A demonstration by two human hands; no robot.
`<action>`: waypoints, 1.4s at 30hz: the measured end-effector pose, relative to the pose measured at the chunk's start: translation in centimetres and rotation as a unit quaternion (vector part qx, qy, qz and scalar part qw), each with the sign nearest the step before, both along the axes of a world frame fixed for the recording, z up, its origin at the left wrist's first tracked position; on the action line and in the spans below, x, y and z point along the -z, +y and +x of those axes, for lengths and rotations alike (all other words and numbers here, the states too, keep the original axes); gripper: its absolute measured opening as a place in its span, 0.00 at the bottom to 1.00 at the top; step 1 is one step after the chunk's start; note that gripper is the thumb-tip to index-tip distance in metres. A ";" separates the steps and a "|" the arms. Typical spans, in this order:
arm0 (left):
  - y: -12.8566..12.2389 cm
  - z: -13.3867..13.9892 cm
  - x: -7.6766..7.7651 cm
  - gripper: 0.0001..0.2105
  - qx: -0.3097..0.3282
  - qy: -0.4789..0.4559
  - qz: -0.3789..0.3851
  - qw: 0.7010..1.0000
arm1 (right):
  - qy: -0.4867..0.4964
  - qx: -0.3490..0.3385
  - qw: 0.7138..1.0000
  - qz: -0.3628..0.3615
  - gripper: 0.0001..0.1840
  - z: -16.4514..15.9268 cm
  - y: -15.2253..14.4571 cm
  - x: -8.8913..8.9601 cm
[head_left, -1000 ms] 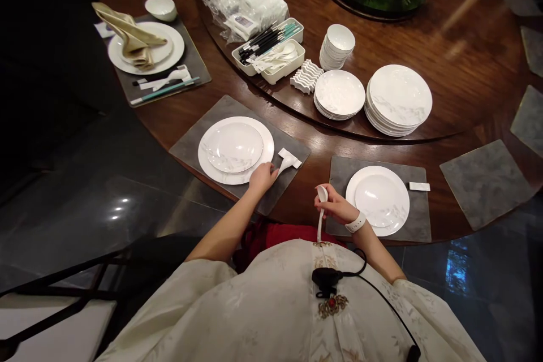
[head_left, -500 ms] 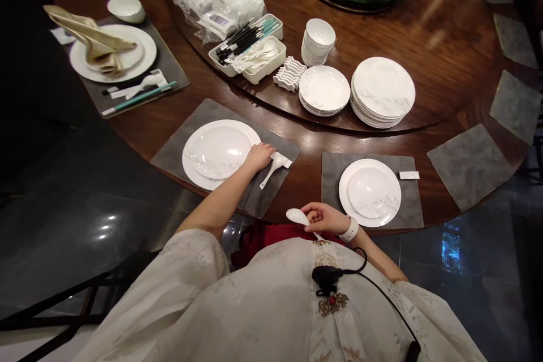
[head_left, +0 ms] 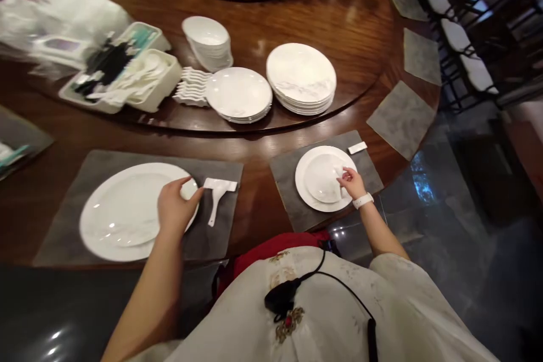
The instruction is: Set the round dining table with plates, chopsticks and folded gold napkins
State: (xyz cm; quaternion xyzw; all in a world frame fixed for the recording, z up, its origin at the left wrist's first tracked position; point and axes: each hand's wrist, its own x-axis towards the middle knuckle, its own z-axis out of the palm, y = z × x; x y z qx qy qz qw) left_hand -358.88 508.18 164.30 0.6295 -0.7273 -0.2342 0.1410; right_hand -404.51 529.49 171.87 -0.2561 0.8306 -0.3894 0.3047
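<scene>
My right hand (head_left: 352, 182) pinches a white soup spoon (head_left: 339, 171) above the small plate (head_left: 323, 178), which lies on a larger white plate (head_left: 302, 195) on the right placemat. The spoon blends into the white behind it. My left hand (head_left: 177, 206) hovers at the right rim of the big plate (head_left: 95, 209) on the nearer placemat, thumb and fingers apart, holding nothing. Just right of that hand, a second spoon (head_left: 215, 203) rests with its bowl end on a white rest (head_left: 227, 185). Another white rest (head_left: 357, 148) sits at the right placemat's top corner.
On the turntable stand a stack of large plates (head_left: 301, 73), smaller plates (head_left: 240, 93), bowls (head_left: 207, 39) and wavy white rests (head_left: 192, 87). Left of these are a box of spoons (head_left: 165, 82), chopsticks and plastic bags (head_left: 80, 11). Bare placemats (head_left: 401, 119) line the right edge; chairs stand beyond.
My right hand has carried the spoon from in front of my body to above the right plate. My left hand's fingers have spread near the left plate. The view has turned right.
</scene>
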 end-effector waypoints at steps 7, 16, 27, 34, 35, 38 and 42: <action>2.4 -4.1 -3.8 0.30 -0.057 0.054 0.145 0.986 | 0.258 0.065 0.954 0.141 0.24 -13.0 0.2 2.2; 3.5 -7.7 -5.7 0.31 -0.033 0.076 0.174 0.981 | 0.273 0.012 0.943 0.191 0.23 -16.3 -1.9 4.1; 3.6 -9.6 -5.8 0.31 0.004 0.073 0.168 0.983 | 0.230 0.030 0.963 0.138 0.25 -18.3 -2.2 4.4; 4.1 -9.2 -5.6 0.30 0.008 0.102 0.173 0.980 | 0.205 0.044 0.966 0.148 0.17 -19.3 -4.3 3.7; 4.2 -9.1 -5.5 0.29 0.006 0.107 0.172 0.979 | 0.209 0.041 0.965 0.153 0.17 -19.1 -4.3 3.4; 4.6 -8.4 -5.1 0.28 -0.002 0.139 0.153 0.978 | 0.223 0.027 0.960 0.168 0.17 -18.6 -4.0 2.0; 4.8 -7.4 -4.5 0.28 -0.011 0.193 0.130 0.973 | 0.326 0.013 0.932 0.159 0.20 -17.0 -6.2 0.3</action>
